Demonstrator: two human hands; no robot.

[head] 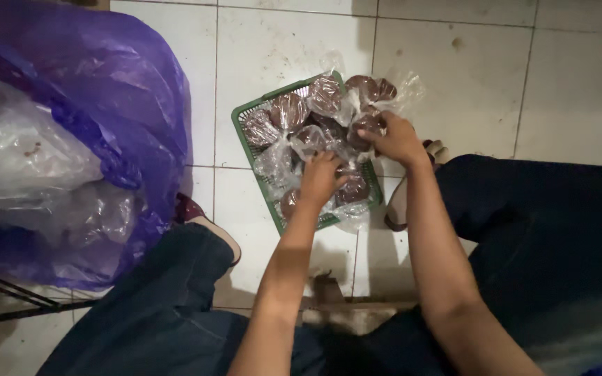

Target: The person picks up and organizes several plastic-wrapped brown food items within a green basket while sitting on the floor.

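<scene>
- I am seated low, looking down at a white tiled floor, with my knees in dark trousers spread to either side.
- Between my knees a green plastic basket sits flat on the floor, its mesh rim showing at the near-left corner.
- The basket is heaped with small clear plastic packets, each holding something round and dark brown; they fill it and spill over its far right edge.
- My left hand reaches into the near middle of the basket, fingers curled down onto a packet; I cannot tell whether it truly grips it.
- My right hand is at the basket's right side, fingers closed around the top of one brown packet.
- A foot in a sandal rests on the floor just right of the basket.
- To my left, well apart from the basket, stands a large purple plastic bag, open, with crumpled clear plastic bunched inside it.
</scene>
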